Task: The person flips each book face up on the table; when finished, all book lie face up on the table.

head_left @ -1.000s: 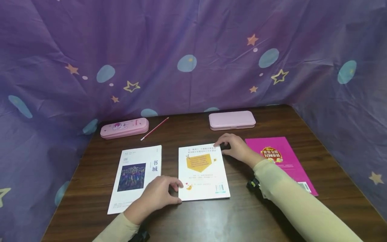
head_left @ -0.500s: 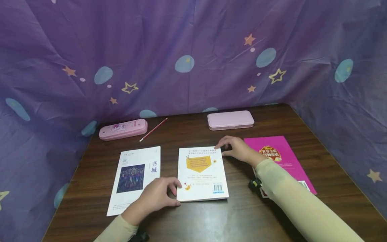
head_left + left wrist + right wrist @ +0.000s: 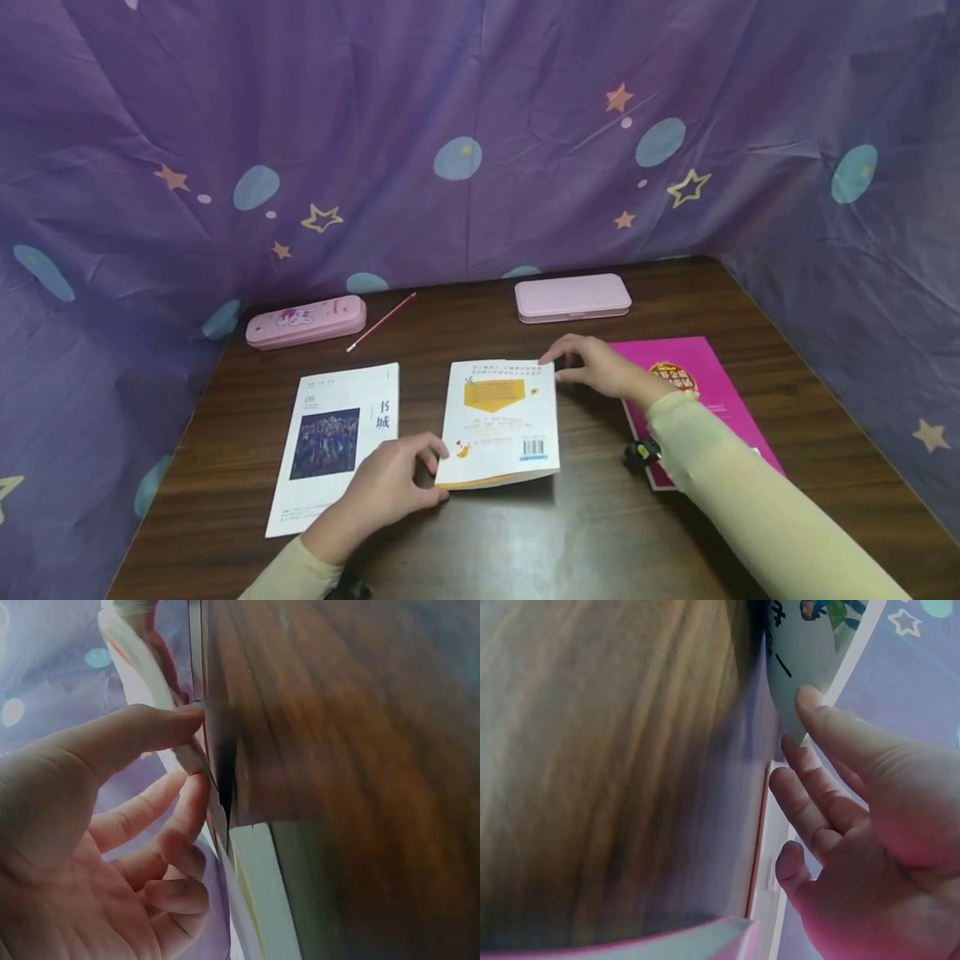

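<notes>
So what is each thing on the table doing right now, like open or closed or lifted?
Middle book: closed, near edge lifted off the table, held at two corners.
Left hand: pinches the book's near left corner.
Right hand: pinches its far right corner.
White book: closed, flat.
Pink book: closed, flat, partly under the right arm.
Printed pencil case: closed.
Plain pencil case: closed.
Pencil: lying flat.

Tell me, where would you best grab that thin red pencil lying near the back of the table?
Probably at the middle of the red pencil, pinching its thin shaft from above, fingers coming in across its length. It lies flat and slanted on the bare table, apart from the printed pencil case, so both sides look free. Its ends are too narrow for a sure hold.
</notes>
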A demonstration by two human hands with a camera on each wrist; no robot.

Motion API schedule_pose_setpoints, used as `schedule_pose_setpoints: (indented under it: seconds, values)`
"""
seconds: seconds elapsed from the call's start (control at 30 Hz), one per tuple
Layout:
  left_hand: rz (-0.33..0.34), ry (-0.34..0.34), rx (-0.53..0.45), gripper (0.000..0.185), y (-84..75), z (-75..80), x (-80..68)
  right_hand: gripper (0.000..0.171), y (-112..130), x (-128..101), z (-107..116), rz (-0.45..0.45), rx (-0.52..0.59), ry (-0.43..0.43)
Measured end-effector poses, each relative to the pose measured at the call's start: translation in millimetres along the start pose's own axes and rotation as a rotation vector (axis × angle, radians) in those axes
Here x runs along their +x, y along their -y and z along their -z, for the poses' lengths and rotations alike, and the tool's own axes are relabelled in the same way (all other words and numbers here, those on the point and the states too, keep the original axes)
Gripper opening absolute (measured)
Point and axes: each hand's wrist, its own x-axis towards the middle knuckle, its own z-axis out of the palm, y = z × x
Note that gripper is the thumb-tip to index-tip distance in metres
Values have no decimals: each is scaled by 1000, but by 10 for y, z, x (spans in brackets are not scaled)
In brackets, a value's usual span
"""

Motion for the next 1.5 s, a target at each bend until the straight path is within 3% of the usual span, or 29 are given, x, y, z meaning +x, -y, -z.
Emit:
schedule_pose_setpoints:
  seconds: [0.4,0.67,0.87,1.1,1.27,1.5]
  values:
    - [-60,-257,-72,24,4,111,11,23,3,-35,203,1,23,-86]
    - [-236,-468,-197,20,54,156,30,20,70,-36,271,9,139,-160]
    - [-311,-574,-300,21,34,195,53,19,132,-53,317,4,290,-219]
    - [-314,-634,-334,22,-17,244,52,16,212,-73,375,19,292,-282]
    - [-261,-654,-329,24,-28,262,37,16,242,-91,387,9,297,-353]
    - [-194,-612,-323,22,-5,225,47,16,202,-157,365,-22,262,-351]
